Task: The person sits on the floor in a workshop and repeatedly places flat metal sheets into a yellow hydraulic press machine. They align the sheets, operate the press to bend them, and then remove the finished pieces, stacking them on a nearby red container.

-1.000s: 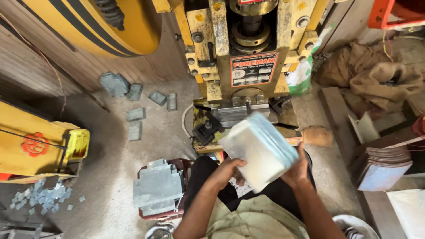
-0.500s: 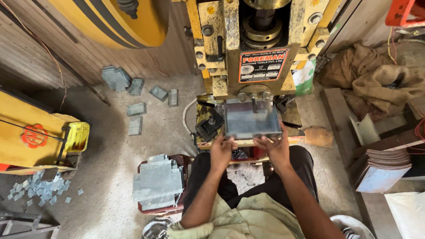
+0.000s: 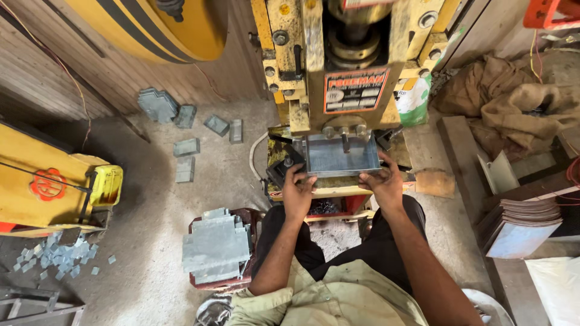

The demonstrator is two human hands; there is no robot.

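Note:
A shallow grey metal tray (image 3: 342,156) lies flat on the bed of a yellow press machine (image 3: 338,72), under its ram. My left hand (image 3: 297,188) grips the tray's near left corner. At the near right corner, my right hand (image 3: 382,181) holds the edge. Both forearms reach forward from my lap.
A stack of cut grey metal blanks (image 3: 216,246) rests on a red stool at my left. Finished metal pieces (image 3: 187,147) lie scattered on the concrete floor. A yellow machine (image 3: 54,187) stands at the left. Stacked sheets (image 3: 523,224) and brown sacking (image 3: 513,90) are at the right.
The tray, held up tilted before me a second ago, went down flat onto the press bed and slid further in under the ram. Both hands followed it forward.

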